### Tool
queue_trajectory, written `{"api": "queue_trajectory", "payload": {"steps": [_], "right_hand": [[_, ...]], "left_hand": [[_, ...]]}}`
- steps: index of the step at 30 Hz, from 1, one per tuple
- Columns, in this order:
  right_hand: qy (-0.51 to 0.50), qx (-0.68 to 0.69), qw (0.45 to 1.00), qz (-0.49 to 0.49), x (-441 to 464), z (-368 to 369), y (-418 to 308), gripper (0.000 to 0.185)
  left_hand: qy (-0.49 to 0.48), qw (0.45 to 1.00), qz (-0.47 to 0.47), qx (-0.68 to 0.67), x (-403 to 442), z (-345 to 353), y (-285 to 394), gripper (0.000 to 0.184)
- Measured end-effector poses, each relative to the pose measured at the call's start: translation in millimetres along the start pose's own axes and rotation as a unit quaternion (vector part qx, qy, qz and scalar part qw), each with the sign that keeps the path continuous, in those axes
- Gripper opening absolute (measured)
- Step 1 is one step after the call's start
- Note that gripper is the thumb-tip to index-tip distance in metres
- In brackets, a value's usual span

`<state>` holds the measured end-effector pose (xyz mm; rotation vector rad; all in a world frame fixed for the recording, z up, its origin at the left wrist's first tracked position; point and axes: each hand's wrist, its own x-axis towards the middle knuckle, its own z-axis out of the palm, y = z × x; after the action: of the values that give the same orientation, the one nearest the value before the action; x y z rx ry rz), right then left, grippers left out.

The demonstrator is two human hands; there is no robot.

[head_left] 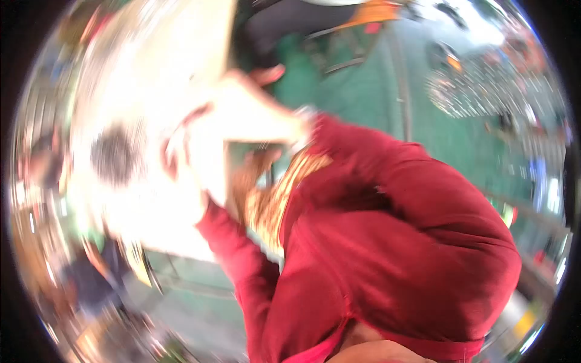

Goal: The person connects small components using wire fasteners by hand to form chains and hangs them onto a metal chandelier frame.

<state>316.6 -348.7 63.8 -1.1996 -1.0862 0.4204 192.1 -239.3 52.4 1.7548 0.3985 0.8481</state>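
My right hand (233, 109) reaches over a pale, glaring table (163, 36), with a light band (302, 124) round its wrist. My left hand (192, 190) is close to it, coming from the lower red sleeve (227, 236). Both hands are washed out by glare and smeared by motion, so their fingers cannot be made out. Between them a thin reddish-dark streak (171, 151) shows, whose kind I cannot tell. Beyond the fingertips a round dark grey thing (117, 155) lies on the table, too blurred to name.
A person's dark-clothed leg (290, 24) is beside the table's top edge, near an orange-topped stool (363, 15). Another person in dark clothing (94, 281) is at lower left. Green floor (351, 85) runs along the right, with a blurred wire-like heap (478, 85) at upper right.
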Motion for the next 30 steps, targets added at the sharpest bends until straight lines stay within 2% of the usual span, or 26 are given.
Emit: {"api": "queue_trajectory", "payload": {"steps": [1,2,3,4,6,7,9,12,15,18,20,21,22,23,24,25,26,27,28,29,30], "right_hand": [[-0.002,-0.023,1.000,0.011,5,-3,1,0.021],[0.013,-0.044,0.999,-0.004,3,-8,-14,0.022],[0.049,-0.066,0.996,-0.034,-1,-14,-24,0.024],[0.046,-0.066,0.994,-0.069,-1,-25,-31,0.027],[0.100,0.005,0.984,-0.150,0,-34,-43,0.015],[0.116,-0.017,0.984,-0.135,-2,-37,-52,0.017],[0.151,0.039,0.979,-0.127,-2,-42,-73,0.014],[0.171,0.060,0.976,-0.122,-7,-61,-107,0.011],[0.191,0.000,0.968,-0.161,-19,-86,-143,0.010],[0.207,-0.043,0.942,-0.260,-26,-114,-176,0.011],[0.239,-0.037,0.939,-0.246,-43,-132,-217,0.010],[0.266,-0.096,0.925,-0.256,-51,-143,-236,0.011],[0.315,-0.137,0.903,-0.258,-58,-153,-253,0.012],[0.331,-0.140,0.892,-0.274,-66,-159,-272,0.013],[0.381,-0.195,0.868,-0.252,-74,-166,-288,0.014],[0.390,-0.206,0.854,-0.277,-80,-181,-297,0.015],[0.376,-0.210,0.852,-0.298,-88,-194,-309,0.017],[0.394,-0.158,0.869,-0.254,-101,-199,-326,0.020],[0.371,-0.128,0.869,-0.300,-105,-210,-333,0.025],[0.420,-0.220,0.834,-0.283,-116,-214,-345,0.026],[0.416,-0.187,0.833,-0.314,-124,-229,-350,0.025]], "left_hand": [[-0.008,0.998,-0.016,0.064,3,10,26,0.019],[0.032,0.993,-0.008,0.111,5,17,46,0.018],[-0.005,0.999,0.025,0.035,1,31,64,0.017],[0.039,0.994,0.045,0.090,7,40,73,0.017],[0.038,0.995,0.067,0.056,19,56,88,0.018],[0.044,0.995,0.077,0.041,21,60,95,0.018],[0.024,0.993,0.113,0.017,29,70,115,0.013],[-0.018,0.990,0.140,-0.014,37,87,146,0.017],[-0.054,0.985,0.148,-0.072,41,105,172,0.022],[-0.103,0.978,0.156,-0.094,38,110,181,0.025],[-0.151,0.979,0.121,-0.064,43,108,156,0.026],[-0.188,0.976,0.108,-0.036,44,108,142,0.026],[-0.231,0.970,0.077,-0.024,47,108,117,0.025],[-0.306,0.952,0.009,0.003,47,105,103,0.024],[-0.364,0.930,0.032,0.040,60,102,47,0.025],[-0.430,0.902,-0.032,0.012,64,98,0,0.024],[-0.455,0.888,-0.026,0.060,59,95,-26,0.026],[-0.493,0.857,-0.101,0.110,62,85,-64,0.026],[-0.503,0.844,-0.145,0.117,59,75,-103,0.027],[-0.480,0.842,-0.205,0.133,51,68,-122,0.026],[-0.480,0.835,-0.242,0.117,45,60,-131,0.026]]}}
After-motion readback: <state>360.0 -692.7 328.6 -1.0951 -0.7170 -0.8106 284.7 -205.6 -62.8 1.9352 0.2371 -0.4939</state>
